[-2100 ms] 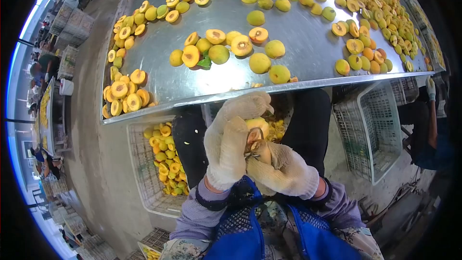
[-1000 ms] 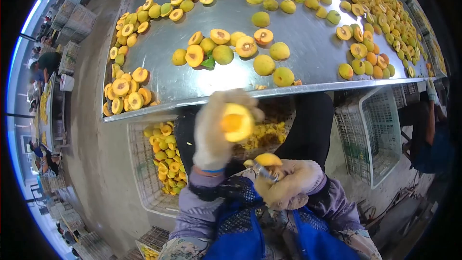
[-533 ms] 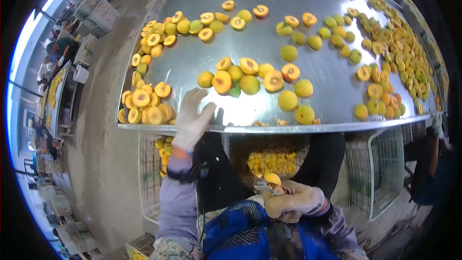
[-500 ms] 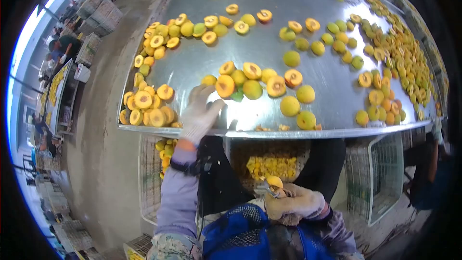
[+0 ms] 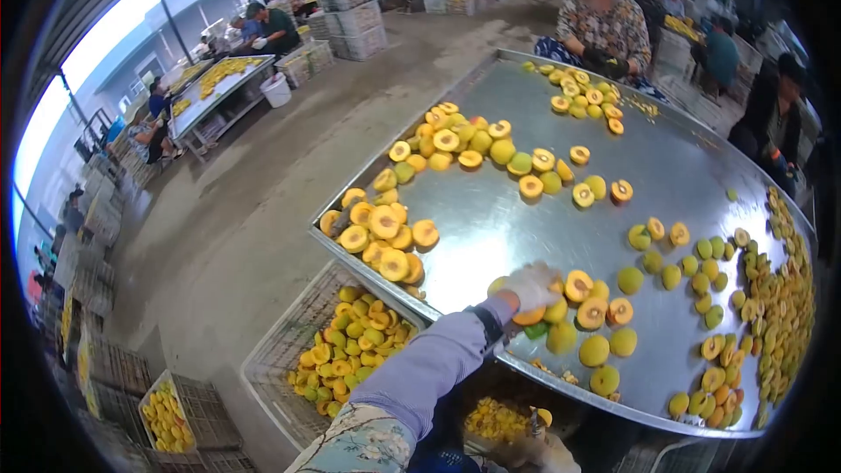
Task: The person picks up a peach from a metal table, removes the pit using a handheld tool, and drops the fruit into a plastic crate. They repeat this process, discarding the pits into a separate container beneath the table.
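Fingers of the gloved left hand (image 5: 532, 285), arm outstretched, close around one peach half (image 5: 529, 316) on the steel counter (image 5: 491, 228), beside three cut halves (image 5: 592, 313) and four whole peaches (image 5: 595, 350). Right hand (image 5: 545, 453), barely visible at the bottom edge, grip unclear.

A fruit-processing hall, big and busy. A wide steel desk (image 5: 526, 236) carries halved and whole peaches (image 5: 390, 236). Plastic crates (image 5: 289, 359) of cut fruit stand on the concrete floor (image 5: 236, 210) at near left. Farther off, workers (image 5: 604, 22) sit at more desks, with stacked crates (image 5: 350, 22) behind.
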`<state>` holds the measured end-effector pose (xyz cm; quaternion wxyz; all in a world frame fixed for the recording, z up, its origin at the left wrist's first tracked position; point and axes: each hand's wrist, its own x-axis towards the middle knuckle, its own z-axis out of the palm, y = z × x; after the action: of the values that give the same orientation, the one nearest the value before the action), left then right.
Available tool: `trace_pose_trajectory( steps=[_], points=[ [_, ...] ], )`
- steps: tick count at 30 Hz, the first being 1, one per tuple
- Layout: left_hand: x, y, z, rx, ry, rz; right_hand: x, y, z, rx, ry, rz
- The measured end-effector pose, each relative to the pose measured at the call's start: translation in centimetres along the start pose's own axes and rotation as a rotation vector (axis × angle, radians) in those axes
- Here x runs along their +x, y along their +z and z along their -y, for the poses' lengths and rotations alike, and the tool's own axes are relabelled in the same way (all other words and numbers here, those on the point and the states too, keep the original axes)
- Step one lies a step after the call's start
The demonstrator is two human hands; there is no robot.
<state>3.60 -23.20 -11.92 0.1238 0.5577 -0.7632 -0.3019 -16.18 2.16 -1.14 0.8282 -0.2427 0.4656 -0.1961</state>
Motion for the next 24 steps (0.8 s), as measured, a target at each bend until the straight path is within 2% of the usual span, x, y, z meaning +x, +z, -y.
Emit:
trace_pose_trajectory(
  steps=[2, 4, 6, 8, 9, 10, 11, 12, 15, 16, 18, 19, 20, 22, 23, 24],
  points=[
    [-2.0, -0.2, -2.3, -0.038, 0.026, 0.137, -0.1, 0.8, 0.5, -0.067, -0.012, 0.015],
    [-2.8, 0.0, -3.0, -0.083, -0.018, 0.115, -0.3, 0.8, 0.1, -0.032, -0.030, -0.055],
    [-3.6, 0.2, -3.7, -0.134, -0.051, 0.097, -1.1, 0.3, 0.0, -0.124, 0.000, -0.062],
    [-4.6, 0.0, -4.2, -0.396, -0.025, -0.173, -1.4, 0.1, -0.9, -0.248, -0.136, -0.145],
    [-5.2, -0.5, -4.5, -0.394, -0.027, -0.186, -1.2, -0.7, -2.0, -0.660, -0.503, -0.133],
    [-6.0, -1.0, -5.1, -0.886, -0.036, -0.132, -0.9, -0.8, -2.6, -0.666, -0.508, -0.123],
    [-6.9, -1.4, -5.7, -1.378, -0.038, -0.068, -0.6, -0.7, -3.2, -0.408, -0.404, -0.138],
    [-8.0, -1.8, -6.4, -1.379, -0.038, -0.079, -0.7, -0.6, -3.6, -0.151, -0.293, -0.154],
    [-12.3, -3.2, -9.8, -1.626, 0.023, -0.143, -1.9, 1.2, -1.7, -0.132, -0.226, -0.156],
    [-14.0, -3.7, -10.7, -1.627, 0.017, -0.147, -1.8, 1.3, -1.9, -0.132, -0.221, -0.154],
    [-16.5, -4.4, -11.7, -1.695, 0.189, 0.075, -1.1, 1.3, -2.1, -0.267, -0.398, -0.277],
    [-17.5, -3.8, -12.3, -1.670, 0.274, 0.126, -1.8, 1.8, -1.0, -0.310, -0.370, -0.250],
    [-18.4, -3.7, -12.7, -1.498, 0.339, 0.196, -2.8, 2.8, 0.0, -0.309, -0.349, -0.252],
    [-19.7, -3.7, -14.3, -0.965, 0.268, 0.113, -2.9, 2.3, -0.2, -0.311, -0.360, -0.250],
    [-19.9, -3.9, -14.8, -0.829, 0.168, 0.073, -2.8, 2.5, -0.4, -0.312, -0.388, -0.235],
    [-19.8, -3.3, -14.6, -0.835, 0.163, 0.084, -2.7, 2.7, -0.8, -0.305, -0.378, -0.241]
  ],
)
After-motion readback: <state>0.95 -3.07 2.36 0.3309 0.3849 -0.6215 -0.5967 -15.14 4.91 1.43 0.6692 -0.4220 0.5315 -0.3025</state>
